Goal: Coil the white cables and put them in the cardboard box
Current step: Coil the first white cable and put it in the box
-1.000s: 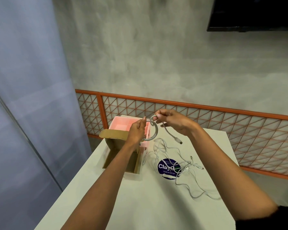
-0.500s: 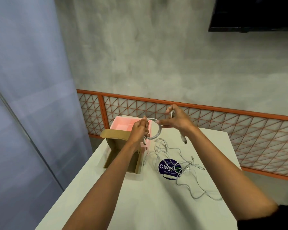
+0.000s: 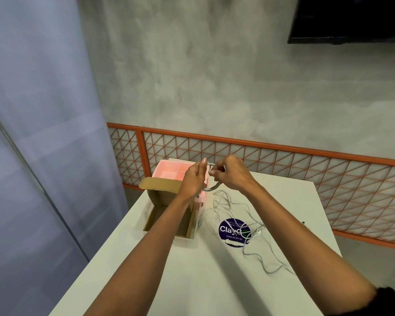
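on the white surface point(image 3: 192, 281), loose white cables point(image 3: 249, 226) lie tangled across a round purple sticker point(image 3: 232, 230), just right of the open cardboard box point(image 3: 169, 222). beyond these, raised above the box's far end, the left hand point(image 3: 193, 179) and right hand point(image 3: 232, 175) meet, both pinching a small coiled white cable point(image 3: 211, 187). a pink tray point(image 3: 169, 171) sits behind the box.

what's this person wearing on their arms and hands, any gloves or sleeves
No gloves: the left hand and right hand are bare, and so are both forearms. No ring, watch or bracelet shows. The only clothing in view is a dark sleeve high on the right arm.
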A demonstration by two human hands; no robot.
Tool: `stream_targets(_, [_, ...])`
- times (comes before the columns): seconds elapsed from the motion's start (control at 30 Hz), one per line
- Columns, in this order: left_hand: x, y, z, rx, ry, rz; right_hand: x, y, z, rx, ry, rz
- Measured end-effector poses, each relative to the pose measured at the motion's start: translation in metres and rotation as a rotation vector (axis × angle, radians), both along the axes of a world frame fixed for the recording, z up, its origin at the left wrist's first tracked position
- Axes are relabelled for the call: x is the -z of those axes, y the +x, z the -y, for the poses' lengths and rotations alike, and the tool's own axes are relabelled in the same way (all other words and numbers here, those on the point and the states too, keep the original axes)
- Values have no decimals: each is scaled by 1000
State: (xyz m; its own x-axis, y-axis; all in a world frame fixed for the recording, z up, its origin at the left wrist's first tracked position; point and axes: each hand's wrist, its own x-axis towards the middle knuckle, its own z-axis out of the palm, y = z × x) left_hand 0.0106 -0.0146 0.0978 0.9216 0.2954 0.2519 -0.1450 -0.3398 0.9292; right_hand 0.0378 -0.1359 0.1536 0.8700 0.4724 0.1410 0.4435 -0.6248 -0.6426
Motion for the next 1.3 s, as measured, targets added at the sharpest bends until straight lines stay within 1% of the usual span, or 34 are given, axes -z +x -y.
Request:
stream_targets(0.07, [6,0,-3,-4,23,-5,-7,-1,5,-63,68,-81])
stream_targets(0.17, [11,-2,-8,3,29,-9,-20,4,17,-57,246,-224])
stream_targets(0.3, [10,-8,-7,71,0,-9,-23,16,30,-21,303,-322])
stream_targets(0.43, [11,-8,-7,112,50,-28,-15,25,39,31,347,-480])
stream_targets(0.5, [9,-9,-8,167,54,-14,-14,27,41,46,367,-558])
stream_targets(0.57, [9,-8,-7,176,84,1,-11,29,42,53,385,-628])
stream_targets(0.67, [9,-5,-7,111,121,29,-3,30,41,51,507,-703])
stream_targets(0.73, [7,-4,-5,112,121,16,2,31,41,66,595,-735])
stream_targets(0.8, [6,-4,-4,121,114,-6,6,33,43,71,634,-760])
stream_targets(0.9, [4,-3,-2,74,133,17,11,34,44,66,650,-749])
stream_targets(0.97, [2,-2,-1,19,127,35,14,36,44,86,703,-728])
stream_targets(1.03, [0,-2,-1,-43,73,40,17,38,48,60,829,-743])
stream_targets(1.07, [0,-2,-3,-65,33,34,19,39,51,22,928,-758])
stream_targets(1.1, [0,-1,-4,-79,-8,31,22,40,54,-22,1016,-756])
stream_targets(1.13, [0,-1,-6,-87,-44,36,27,39,57,-64,1054,-725])
stream_targets(1.2, [0,-2,-7,-87,-85,46,36,38,61,-92,983,-603])
stream_targets(1.23, [-1,-2,-7,-78,-94,45,40,36,61,-67,898,-526])
stream_targets(1.3, [0,-3,-6,-42,-105,33,46,35,59,50,738,-395])
